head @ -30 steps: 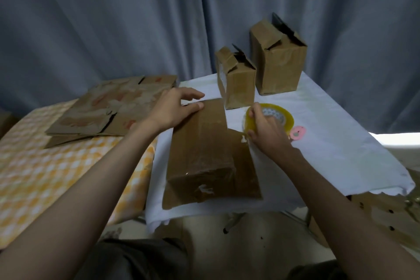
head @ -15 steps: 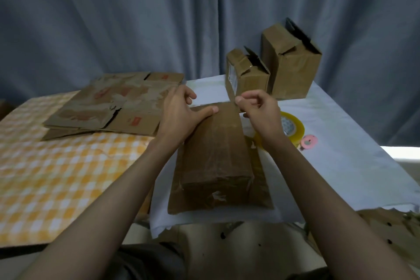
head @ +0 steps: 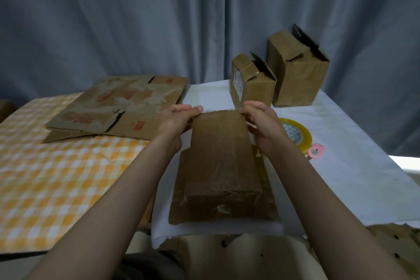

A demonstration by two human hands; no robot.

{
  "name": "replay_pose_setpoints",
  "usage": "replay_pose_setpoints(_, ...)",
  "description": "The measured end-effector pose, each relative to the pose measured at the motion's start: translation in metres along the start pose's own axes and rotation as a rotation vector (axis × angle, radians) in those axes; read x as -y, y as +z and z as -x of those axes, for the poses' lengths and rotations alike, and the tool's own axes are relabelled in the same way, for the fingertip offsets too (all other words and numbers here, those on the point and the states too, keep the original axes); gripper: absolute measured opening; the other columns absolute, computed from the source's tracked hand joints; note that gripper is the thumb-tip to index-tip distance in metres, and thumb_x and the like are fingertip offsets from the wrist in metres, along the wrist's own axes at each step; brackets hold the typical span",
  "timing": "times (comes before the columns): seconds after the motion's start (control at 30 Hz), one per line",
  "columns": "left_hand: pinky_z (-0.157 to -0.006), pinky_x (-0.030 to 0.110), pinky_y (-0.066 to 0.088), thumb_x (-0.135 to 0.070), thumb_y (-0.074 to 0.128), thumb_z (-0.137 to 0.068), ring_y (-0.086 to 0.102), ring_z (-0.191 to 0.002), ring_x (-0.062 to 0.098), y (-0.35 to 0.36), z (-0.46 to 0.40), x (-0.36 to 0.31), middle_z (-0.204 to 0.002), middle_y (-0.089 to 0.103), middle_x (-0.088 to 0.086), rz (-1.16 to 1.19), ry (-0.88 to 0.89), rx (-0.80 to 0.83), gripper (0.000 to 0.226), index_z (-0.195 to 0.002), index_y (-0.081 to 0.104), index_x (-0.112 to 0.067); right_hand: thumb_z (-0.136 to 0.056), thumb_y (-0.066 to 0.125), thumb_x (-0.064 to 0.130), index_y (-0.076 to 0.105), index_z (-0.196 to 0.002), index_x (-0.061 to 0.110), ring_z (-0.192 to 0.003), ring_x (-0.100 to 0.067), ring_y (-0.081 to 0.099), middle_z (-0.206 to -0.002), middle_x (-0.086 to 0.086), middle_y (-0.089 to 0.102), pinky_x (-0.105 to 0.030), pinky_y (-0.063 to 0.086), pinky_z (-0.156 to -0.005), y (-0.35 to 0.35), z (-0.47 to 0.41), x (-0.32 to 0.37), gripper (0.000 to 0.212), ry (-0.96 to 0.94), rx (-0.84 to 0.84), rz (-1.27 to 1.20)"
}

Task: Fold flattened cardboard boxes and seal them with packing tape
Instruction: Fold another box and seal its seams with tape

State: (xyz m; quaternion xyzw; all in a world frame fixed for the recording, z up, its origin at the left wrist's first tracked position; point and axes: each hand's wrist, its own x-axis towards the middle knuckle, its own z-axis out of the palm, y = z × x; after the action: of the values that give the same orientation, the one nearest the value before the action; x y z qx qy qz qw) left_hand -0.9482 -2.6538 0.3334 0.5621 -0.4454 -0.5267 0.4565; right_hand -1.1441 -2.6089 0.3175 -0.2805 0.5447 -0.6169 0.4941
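A brown cardboard box point(head: 221, 159) lies lengthwise on the white-covered table point(head: 354, 166), its near end closed and taped, with flaps spread flat beneath it. My left hand point(head: 179, 120) grips the far left corner of the box. My right hand point(head: 261, 123) pinches the far right corner. A yellow roll of packing tape point(head: 297, 135) lies just right of my right hand, partly hidden by it.
Two folded boxes point(head: 253, 83) point(head: 297, 68) stand upright at the table's back, open flaps up. A stack of flattened cardboard point(head: 122, 107) lies on the yellow checked cloth point(head: 56, 177) to the left. A pink round object point(head: 316, 150) sits by the tape. Grey curtain behind.
My right hand left the tape roll and moved up to the box's far right corner. My left hand shifted from pressing the top to gripping the far left corner.
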Motion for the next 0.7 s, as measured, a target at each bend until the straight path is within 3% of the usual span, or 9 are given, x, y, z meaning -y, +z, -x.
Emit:
replay_pose_setpoints(0.1,-0.066,0.023,0.051,-0.023,0.085,-0.078,0.066,-0.096,0.018,0.003,-0.003,0.000,-0.105,0.069,0.005,0.030,-0.083,0.058,0.042,-0.114,0.066,-0.012,-0.088,0.072,0.019,0.069,-0.113,0.018,-0.106,-0.017,0.063,-0.111,-0.002,0.070,-0.034,0.050,-0.084,0.003,-0.001,0.001,0.025,0.042,0.029,0.009)
replay_pose_setpoints(0.2,-0.059,0.022,0.041,-0.018,0.073,-0.087,0.056,-0.078,0.011,0.008,-0.002,-0.002,-0.090,0.061,-0.001,0.002,-0.133,0.122,0.007,-0.090,0.066,-0.016,-0.088,0.073,0.018,0.068,-0.112,0.018,-0.110,-0.020,0.062,-0.114,-0.004,0.069,-0.038,0.050,-0.097,0.006,-0.003,0.002,0.025,0.079,0.027,0.001)
replay_pose_setpoints(0.33,-0.071,0.026,0.044,-0.010,0.064,-0.091,0.058,-0.096,0.016,0.012,-0.001,0.003,-0.105,0.065,0.000,-0.014,-0.090,0.112,0.015,-0.098,0.071,-0.020,-0.094,0.060,0.013,0.073,-0.107,0.020,-0.115,-0.021,0.057,-0.117,0.001,0.067,-0.034,0.048,-0.091,0.011,-0.005,-0.003,0.020,0.061,0.033,0.127)
replay_pose_setpoints(0.43,-0.085,0.025,0.051,-0.013,0.059,-0.095,0.061,-0.108,0.018,0.003,-0.001,0.008,-0.111,0.071,-0.001,-0.163,0.044,0.193,0.020,-0.101,0.078,-0.019,-0.099,0.050,0.016,0.078,-0.097,0.021,-0.118,-0.017,0.056,-0.118,0.006,0.067,-0.036,0.046,-0.099,0.011,-0.003,-0.009,0.028,-0.075,0.071,0.333)
replay_pose_setpoints(0.5,-0.084,0.019,0.052,-0.019,0.059,-0.099,0.065,-0.109,0.015,-0.008,0.001,0.009,-0.111,0.074,-0.001,-0.199,0.097,0.264,0.020,-0.108,0.077,-0.016,-0.102,0.049,0.018,0.077,-0.099,0.018,-0.117,-0.016,0.057,-0.115,0.004,0.069,-0.037,0.046,-0.102,0.008,-0.001,-0.010,0.029,-0.178,0.099,0.427)
replay_pose_setpoints(0.6,-0.081,0.013,0.053,-0.025,0.060,-0.099,0.070,-0.103,0.011,-0.023,0.006,0.010,-0.108,0.076,0.002,-0.185,0.125,0.354,0.026,-0.113,0.075,-0.008,-0.104,0.048,0.022,0.076,-0.101,0.014,-0.108,-0.017,0.061,-0.107,0.000,0.071,-0.036,0.048,-0.096,0.002,-0.002,-0.013,0.029,-0.301,0.138,0.525)
replay_pose_setpoints(0.7,-0.074,0.011,0.053,-0.025,0.064,-0.096,0.072,-0.093,0.007,-0.023,0.010,0.010,-0.097,0.078,-0.001,-0.206,0.165,0.330,0.022,-0.105,0.077,-0.009,-0.103,0.051,0.038,0.068,-0.075,0.023,-0.088,-0.018,0.058,-0.083,-0.002,0.061,-0.034,0.042,-0.078,-0.003,-0.003,-0.020,0.036,-0.387,0.114,0.613)
